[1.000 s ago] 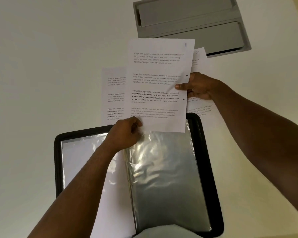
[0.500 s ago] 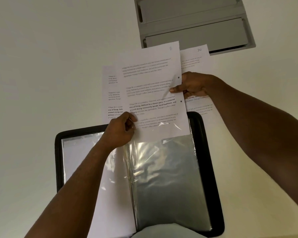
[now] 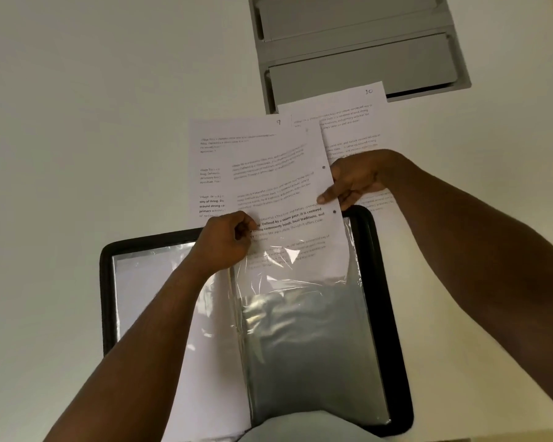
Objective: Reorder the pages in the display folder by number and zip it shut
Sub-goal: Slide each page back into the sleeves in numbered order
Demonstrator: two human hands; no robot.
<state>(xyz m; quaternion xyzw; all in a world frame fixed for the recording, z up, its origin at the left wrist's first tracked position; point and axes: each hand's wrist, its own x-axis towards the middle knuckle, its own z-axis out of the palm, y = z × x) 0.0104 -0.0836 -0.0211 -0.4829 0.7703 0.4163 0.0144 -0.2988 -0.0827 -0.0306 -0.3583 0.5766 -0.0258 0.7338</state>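
Now page (image 3: 288, 199) between hands (image 3: 227, 242), sleeve (image 3: 300, 330) below

Both hands: left (image 3: 227, 242), right (image 3: 353, 180) pinching, forearms extended.

Matt white paper pages (image 3: 278, 183), glossy crinkled clear plastic sleeve (image 3: 307, 330), matt black folder rim (image 3: 393, 346), smooth white table (image 3: 77, 122)

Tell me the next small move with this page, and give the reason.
Probably slide the page further down into the clear sleeve. Only its lower edge sits inside the sleeve's mouth; most of it sticks out above the folder. The left hand and right hand already pinch its two sides.
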